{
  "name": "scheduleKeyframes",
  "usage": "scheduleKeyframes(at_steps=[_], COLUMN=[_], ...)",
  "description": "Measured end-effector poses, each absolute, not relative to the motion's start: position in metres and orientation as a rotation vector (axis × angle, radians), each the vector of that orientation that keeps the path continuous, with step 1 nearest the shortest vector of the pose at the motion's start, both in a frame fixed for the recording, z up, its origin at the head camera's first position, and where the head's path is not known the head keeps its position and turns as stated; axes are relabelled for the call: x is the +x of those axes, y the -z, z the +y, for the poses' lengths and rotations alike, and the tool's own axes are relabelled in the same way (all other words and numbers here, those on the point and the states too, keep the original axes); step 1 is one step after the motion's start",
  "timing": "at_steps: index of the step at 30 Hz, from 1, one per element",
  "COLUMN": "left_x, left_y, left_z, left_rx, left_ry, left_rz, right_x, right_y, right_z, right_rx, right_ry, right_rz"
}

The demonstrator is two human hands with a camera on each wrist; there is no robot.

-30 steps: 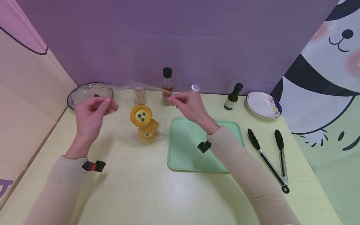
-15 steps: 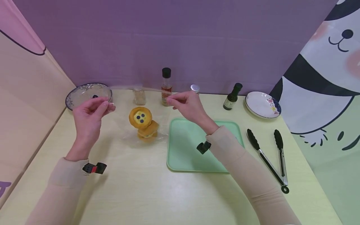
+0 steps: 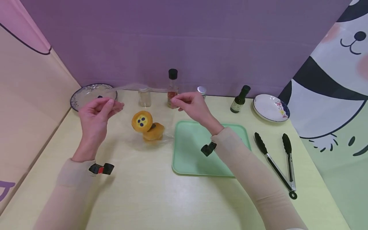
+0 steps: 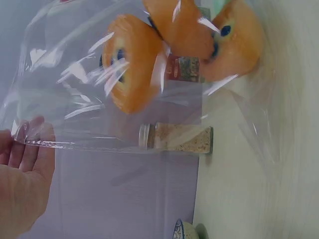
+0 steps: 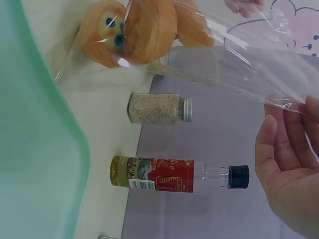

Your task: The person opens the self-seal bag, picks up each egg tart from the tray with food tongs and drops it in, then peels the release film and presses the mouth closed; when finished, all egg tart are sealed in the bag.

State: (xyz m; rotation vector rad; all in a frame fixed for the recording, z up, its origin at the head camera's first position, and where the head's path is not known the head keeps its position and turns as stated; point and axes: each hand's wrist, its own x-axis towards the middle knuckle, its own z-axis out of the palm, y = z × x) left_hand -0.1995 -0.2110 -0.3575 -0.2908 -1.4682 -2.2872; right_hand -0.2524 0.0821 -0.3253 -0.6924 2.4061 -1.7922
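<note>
A clear plastic bag (image 4: 79, 94) hangs stretched between my two hands, its upper edge running from one to the other. My left hand (image 3: 96, 116) pinches one top corner between thumb and fingers. With thumb and fingers my right hand (image 3: 194, 107) grips the opposite corner. Inside the bag, round golden tarts lean on each other: one tart (image 3: 142, 121) shows a pale yellow filling with dark berries, and a second tart (image 3: 154, 132) lies lower and tilted. The left wrist view shows a further tart (image 4: 234, 45) near the bag's bottom.
A green tray (image 3: 201, 153) lies below my right arm, with black-tipped tongs (image 3: 276, 166) right of it. Behind stand a spice jar (image 5: 155, 108), a red-labelled bottle (image 5: 164, 174) and a dark green bottle (image 3: 240, 99). Plates (image 3: 270, 110) sit at both back corners; the left plate (image 3: 79, 99) holds something dark.
The tarts have shifted and turned inside the bag; the lower one now shows more of its brown side. Both hands keep their grip and stay nearly in place.
</note>
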Motion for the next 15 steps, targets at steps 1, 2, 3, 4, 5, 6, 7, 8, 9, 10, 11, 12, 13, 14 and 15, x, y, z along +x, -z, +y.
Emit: scheduleKeyframes(at_steps=[1,2,3,4,5,6,7,8,9,10,11,12,13,14,15], left_x=[-0.1997,-0.1999,-0.1998,-0.1996,-0.1994,-0.1991,-0.1989,-0.1988,-0.1986,-0.1986,-0.1987,-0.1989,-0.1991,-0.1993,-0.1996], left_y=[0.3572,0.3569,0.3565,0.3561,0.3555,0.3549,0.3542,0.3536,0.353,0.3525,0.352,0.3515,0.3511,0.3507,0.3502], left_z=[-0.2105,-0.2101,-0.2098,-0.2097,-0.2098,-0.2099,-0.2099,-0.21,-0.2101,-0.2102,-0.2101,-0.2099,-0.2096,-0.2093,-0.2088], left_rx=[-0.299,-0.303,-0.305,-0.309,-0.315,-0.321,-0.331,-0.34,-0.351,-0.361,-0.366,-0.371,-0.377,-0.379,-0.383], left_ry=[2.296,2.306,2.312,2.324,2.335,2.344,2.353,2.365,2.379,2.396,2.405,2.418,2.424,2.432,2.435], left_rz=[-1.469,-1.466,-1.467,-1.461,-1.456,-1.451,-1.441,-1.43,-1.423,-1.409,-1.407,-1.403,-1.408,-1.412,-1.419], right_x=[-0.2528,-0.2532,-0.2535,-0.2538,-0.2537,-0.254,-0.2543,-0.2546,-0.2547,-0.2548,-0.2548,-0.2551,-0.2553,-0.2552,-0.2549], right_y=[0.3254,0.3256,0.3256,0.3257,0.3254,0.3255,0.3257,0.3258,0.3257,0.3256,0.3255,0.3255,0.3252,0.3244,0.3235], right_z=[0.0825,0.0829,0.0832,0.0834,0.0834,0.0834,0.0835,0.0836,0.0836,0.0836,0.0835,0.0834,0.0832,0.0827,0.0822], right_rx=[-0.691,-0.684,-0.676,-0.665,-0.655,-0.644,-0.636,-0.629,-0.624,-0.622,-0.626,-0.635,-0.645,-0.651,-0.661], right_ry=[1.799,1.805,1.806,1.81,1.813,1.813,1.814,1.814,1.813,1.813,1.809,1.805,1.798,1.79,1.784], right_rz=[2.399,2.393,2.391,2.386,2.382,2.382,2.381,2.381,2.384,2.386,2.394,2.403,2.414,2.43,2.444])
